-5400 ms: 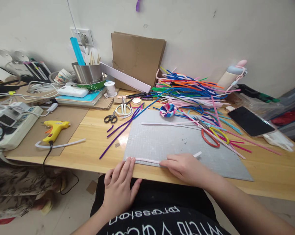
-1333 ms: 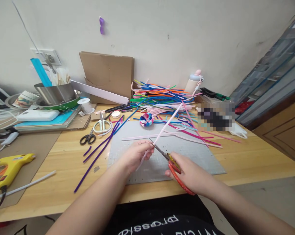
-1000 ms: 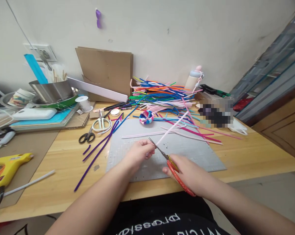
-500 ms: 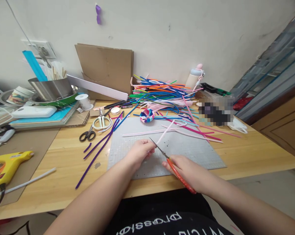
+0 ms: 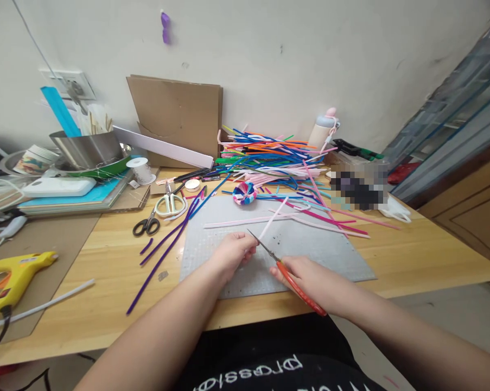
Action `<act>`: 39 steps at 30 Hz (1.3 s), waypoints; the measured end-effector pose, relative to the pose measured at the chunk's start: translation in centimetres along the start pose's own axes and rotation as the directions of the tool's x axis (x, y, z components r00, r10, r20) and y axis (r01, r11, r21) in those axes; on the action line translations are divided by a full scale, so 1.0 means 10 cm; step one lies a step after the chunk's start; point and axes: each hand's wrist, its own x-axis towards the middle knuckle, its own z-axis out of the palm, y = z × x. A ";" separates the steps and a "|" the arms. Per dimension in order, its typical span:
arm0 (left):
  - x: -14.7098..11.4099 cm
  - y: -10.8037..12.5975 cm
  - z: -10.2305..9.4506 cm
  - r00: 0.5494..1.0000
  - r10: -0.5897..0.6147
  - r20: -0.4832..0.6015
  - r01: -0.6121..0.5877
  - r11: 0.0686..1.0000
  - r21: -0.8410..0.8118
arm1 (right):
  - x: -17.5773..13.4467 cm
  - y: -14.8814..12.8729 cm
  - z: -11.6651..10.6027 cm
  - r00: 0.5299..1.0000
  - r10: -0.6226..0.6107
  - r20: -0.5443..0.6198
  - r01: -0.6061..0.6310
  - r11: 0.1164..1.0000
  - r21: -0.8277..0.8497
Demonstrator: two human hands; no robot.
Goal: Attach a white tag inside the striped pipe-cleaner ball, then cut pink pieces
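Observation:
My left hand [image 5: 237,251] pinches a pale pink pipe cleaner [image 5: 274,217], which sticks up and to the right from the fingertips. My right hand [image 5: 299,277] is closed round the red handles of a pair of scissors [image 5: 297,288]. The scissor blades reach to the left fingertips and cross the pipe cleaner's lower end; whether they touch it I cannot tell. Both hands are over a grey cutting mat [image 5: 212,260]. Other light pink pipe cleaners [image 5: 240,221] lie on the mat beyond them. A round pink, blue and white pipe-cleaner piece [image 5: 245,194] rests at the mat's back edge.
A heap of coloured pipe cleaners [image 5: 269,155] lies at the back. Purple pipe cleaners [image 5: 163,266], black-handled scissors [image 5: 146,225] and white-handled pliers [image 5: 170,204] are left of the mat. A yellow glue gun [image 5: 19,277] lies far left; a bottle [image 5: 324,130] stands back right.
The free end of the pink pipe cleaner has tipped slightly to the left. Both hands keep nearly the same place, and the view has shifted slightly.

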 end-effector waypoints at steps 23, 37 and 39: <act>0.00 -0.05 0.02 1.000 0.004 0.031 -0.005 1.000 0.018 | -0.10 -0.03 0.04 0.997 0.070 0.021 -0.070 0.998 -0.005; -0.03 -0.03 0.04 0.999 -0.018 0.029 0.017 1.000 0.020 | -0.08 -0.06 0.00 0.987 0.144 0.077 -0.148 0.988 0.053; -0.03 -0.02 0.04 0.999 -0.030 0.023 0.030 0.999 0.027 | -0.04 -0.01 -0.01 0.984 0.161 0.074 -0.165 0.984 0.061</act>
